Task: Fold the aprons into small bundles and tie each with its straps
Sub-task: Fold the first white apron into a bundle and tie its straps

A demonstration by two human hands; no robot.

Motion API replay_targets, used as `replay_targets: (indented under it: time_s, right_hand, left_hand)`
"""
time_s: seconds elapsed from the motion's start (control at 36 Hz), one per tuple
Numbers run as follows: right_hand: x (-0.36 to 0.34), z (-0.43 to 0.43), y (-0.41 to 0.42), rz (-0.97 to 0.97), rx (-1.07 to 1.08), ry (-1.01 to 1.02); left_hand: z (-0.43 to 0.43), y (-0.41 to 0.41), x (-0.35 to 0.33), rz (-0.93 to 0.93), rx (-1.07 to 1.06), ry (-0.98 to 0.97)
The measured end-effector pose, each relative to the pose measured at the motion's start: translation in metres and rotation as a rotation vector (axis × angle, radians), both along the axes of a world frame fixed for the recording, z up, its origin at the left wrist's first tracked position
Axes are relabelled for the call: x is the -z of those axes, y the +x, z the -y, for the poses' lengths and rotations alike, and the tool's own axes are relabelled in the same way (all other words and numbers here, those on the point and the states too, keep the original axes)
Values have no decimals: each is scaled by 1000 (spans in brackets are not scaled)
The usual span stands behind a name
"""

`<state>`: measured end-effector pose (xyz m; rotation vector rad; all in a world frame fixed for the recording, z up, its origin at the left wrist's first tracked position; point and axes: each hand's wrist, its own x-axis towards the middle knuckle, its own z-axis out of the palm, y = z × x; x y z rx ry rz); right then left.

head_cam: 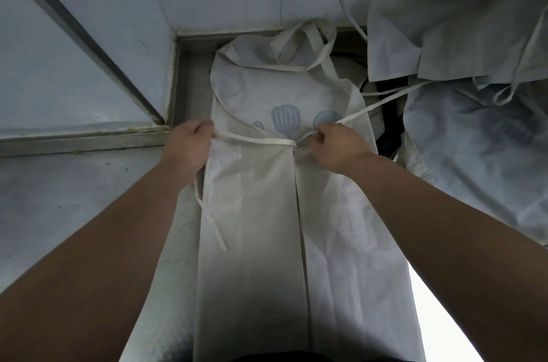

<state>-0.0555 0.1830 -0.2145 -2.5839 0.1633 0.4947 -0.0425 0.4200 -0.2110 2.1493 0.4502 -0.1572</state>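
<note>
Your apron (pixel 252 198) lies lengthwise on the table (pixel 59 198), running away from your body. Both long sides are folded in so their edges meet along a line down its middle. Your left hand (pixel 189 143) is at the apron's left edge, fingers curled round a strap (pixel 255 139) that is drawn taut across the cloth. That strap's loose end (pixel 212 222) trails from under the hand down along the apron's left side. Your right hand (pixel 335 146) is over the apron's right half, fingers closed on the second strap (pixel 370 108), which runs off past the apron's right edge. The two straps meet at a crossing (pixel 293 143) just left of your right hand; you cannot tell whether it is a tied knot. Just beyond the straps, a blue-grey spatula print (pixel 286 118) shows on the apron's bib. The neck loop (pixel 299 44) lies bunched at the apron's far end. A pile of other aprons (pixel 459 35) is heaped to the right of the apron.
</note>
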Motion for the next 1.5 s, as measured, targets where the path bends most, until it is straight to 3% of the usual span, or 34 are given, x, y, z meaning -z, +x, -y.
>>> replay_targets:
  time_s: [0.11,0.19,0.36,0.47,0.58,0.67,0.75,0.89,0.97,1.06,1.14,1.22,1.36,1.5]
  right_hand:
    - [-3,1,-4,-21,-39,23]
    - [-1,4,-6,-33,-22,19]
    - [-3,10,-16,115,-34,73]
    - [-6,15,-24,70,-72,135]
    - [-8,15,-23,69,-119,80]
    - [-5,11,-21,64,-129,34]
    - [-1,4,-20,9,-156,-27]
    - [-2,1,-19,30,-91,-25]
    - [-1,-2,-15,0,-118,-30]
    - [1,-4,-10,-3,-116,-50]
    - [-2,-6,-13,48,-80,10]
    - [-8,0,-21,134,-56,65]
    - [-14,20,-29,248,125,-33]
    - [-13,45,-34,56,355,-159]
  left_hand:
    - [4,-1,-11,-203,-239,-668]
    - [0,-1,-14,-225,-395,-907]
    - [0,-1,-7,-245,-465,-703]
    - [-1,-1,-5,-185,-494,-585]
    - [-4,-2,-9,-80,-627,-730]
    - [-5,-6,-12,103,-727,-764]
    - [-14,-13,-8,265,-762,-575]
    - [-26,-17,0,265,-705,-192]
    - [-20,-29,-3,305,-541,131]
    - [-7,-40,-2,411,-132,369]
    - [16,-49,3,343,423,304]
    - [37,-53,15,121,744,354]
    - [43,-50,26,-20,835,630]
    - [51,-44,25,-29,822,641]
